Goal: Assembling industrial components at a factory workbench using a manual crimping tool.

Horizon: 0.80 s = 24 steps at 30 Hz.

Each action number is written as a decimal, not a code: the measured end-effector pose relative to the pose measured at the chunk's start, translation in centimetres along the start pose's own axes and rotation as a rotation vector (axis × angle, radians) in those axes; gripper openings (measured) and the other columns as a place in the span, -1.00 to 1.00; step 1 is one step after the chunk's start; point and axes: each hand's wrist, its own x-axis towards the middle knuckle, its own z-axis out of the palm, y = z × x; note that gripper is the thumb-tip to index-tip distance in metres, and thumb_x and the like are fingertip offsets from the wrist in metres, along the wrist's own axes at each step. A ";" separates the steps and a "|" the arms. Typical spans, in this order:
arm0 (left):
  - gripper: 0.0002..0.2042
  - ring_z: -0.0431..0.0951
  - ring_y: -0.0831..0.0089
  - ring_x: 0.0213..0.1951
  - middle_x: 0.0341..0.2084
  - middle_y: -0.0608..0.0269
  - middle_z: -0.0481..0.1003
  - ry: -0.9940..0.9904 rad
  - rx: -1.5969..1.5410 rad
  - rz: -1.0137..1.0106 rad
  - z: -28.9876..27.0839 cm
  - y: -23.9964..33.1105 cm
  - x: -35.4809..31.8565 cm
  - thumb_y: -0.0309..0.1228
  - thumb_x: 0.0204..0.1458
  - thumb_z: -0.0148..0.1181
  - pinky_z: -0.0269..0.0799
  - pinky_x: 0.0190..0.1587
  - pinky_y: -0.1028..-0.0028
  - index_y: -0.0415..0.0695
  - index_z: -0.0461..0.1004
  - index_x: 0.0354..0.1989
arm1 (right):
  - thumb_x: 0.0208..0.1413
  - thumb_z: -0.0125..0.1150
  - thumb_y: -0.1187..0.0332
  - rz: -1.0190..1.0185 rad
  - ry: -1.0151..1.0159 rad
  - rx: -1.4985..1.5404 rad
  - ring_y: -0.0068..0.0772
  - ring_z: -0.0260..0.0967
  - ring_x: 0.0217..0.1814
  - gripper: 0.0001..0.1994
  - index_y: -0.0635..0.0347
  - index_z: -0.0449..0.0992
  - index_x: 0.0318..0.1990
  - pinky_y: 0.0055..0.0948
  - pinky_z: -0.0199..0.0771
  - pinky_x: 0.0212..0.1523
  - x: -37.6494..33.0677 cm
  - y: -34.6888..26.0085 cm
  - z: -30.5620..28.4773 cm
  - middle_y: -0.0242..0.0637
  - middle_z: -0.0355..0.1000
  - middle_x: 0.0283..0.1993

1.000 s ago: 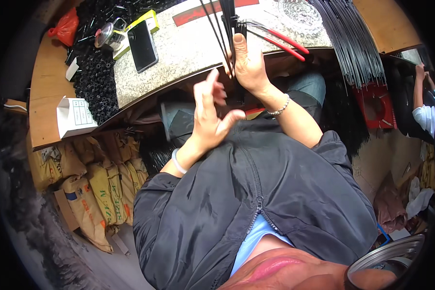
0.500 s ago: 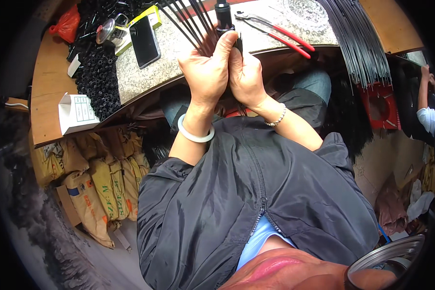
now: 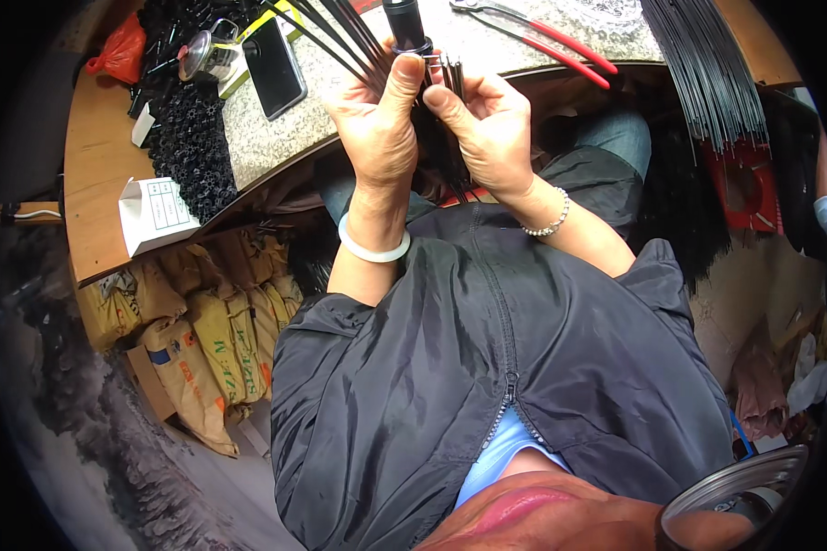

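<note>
In my left hand (image 3: 377,133), closed near the table's edge, are several thin black rods (image 3: 354,41) fanned toward the upper left and a black tube (image 3: 404,23) with a collared base. The left thumb presses beside that collar. My right hand (image 3: 489,133) is close on the right, its thumb and bent fingers around the short upright ends of a bunch of thin black rods (image 3: 452,83). More dark rods hang down between the two wrists. How the rods meet the tube is partly hidden by my fingers.
Red-handled pliers (image 3: 542,46) lie beyond my right hand. A phone (image 3: 276,73), a glass lidded pot (image 3: 209,57), a pile of small black parts (image 3: 191,147) and a white box (image 3: 156,213) are to the left. Long black rods (image 3: 708,83) overhang the table's right side. Sacks (image 3: 193,367) stand below left.
My hands have come apart slightly, the right one shifting right with its fingers lifted more into sight. Short rod ends now show between them. The whole view has shifted a little.
</note>
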 end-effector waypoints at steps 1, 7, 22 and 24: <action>-0.78 0.51 0.53 -0.42 -0.40 0.25 0.51 -0.001 0.001 -0.002 0.0 -0.1 0.0 -0.41 -0.01 0.19 0.43 -0.32 0.61 -0.25 0.43 -0.23 | 0.04 0.17 0.46 -0.013 -0.016 -0.037 -0.72 0.33 -0.35 -0.85 0.34 0.47 -0.25 -0.72 0.35 -0.31 0.1 0.0 -0.1 -0.39 0.45 -0.32; -0.80 0.49 0.55 -0.38 -0.39 0.27 0.50 -0.028 0.045 0.055 1.1 0.4 -0.1 -0.39 0.01 0.17 0.41 -0.28 0.60 -0.22 0.43 -0.24 | 0.07 0.15 0.37 0.147 -0.093 -0.029 -0.76 0.26 -0.42 -0.85 0.29 0.48 -0.30 -0.76 0.26 -0.38 1.2 -0.3 -0.8 -0.47 0.42 -0.38; -0.80 0.48 0.55 -0.35 -0.36 0.23 0.51 0.053 0.222 0.155 0.5 0.3 0.1 -0.45 0.00 0.17 0.39 -0.22 0.59 -0.27 0.44 -0.21 | 0.04 0.16 0.47 0.089 -0.067 0.041 -0.65 0.38 -0.34 -0.87 0.30 0.46 -0.26 -0.68 0.38 -0.24 1.2 0.3 -0.7 -0.34 0.46 -0.34; -0.80 0.49 0.52 -0.34 -0.36 0.20 0.51 0.001 0.150 0.135 0.6 0.3 0.1 -0.44 0.00 0.17 0.41 -0.22 0.56 -0.27 0.42 -0.22 | 0.04 0.16 0.49 0.079 -0.097 0.050 -0.64 0.39 -0.33 -0.87 0.30 0.47 -0.25 -0.68 0.39 -0.23 1.1 0.3 -1.0 -0.32 0.47 -0.32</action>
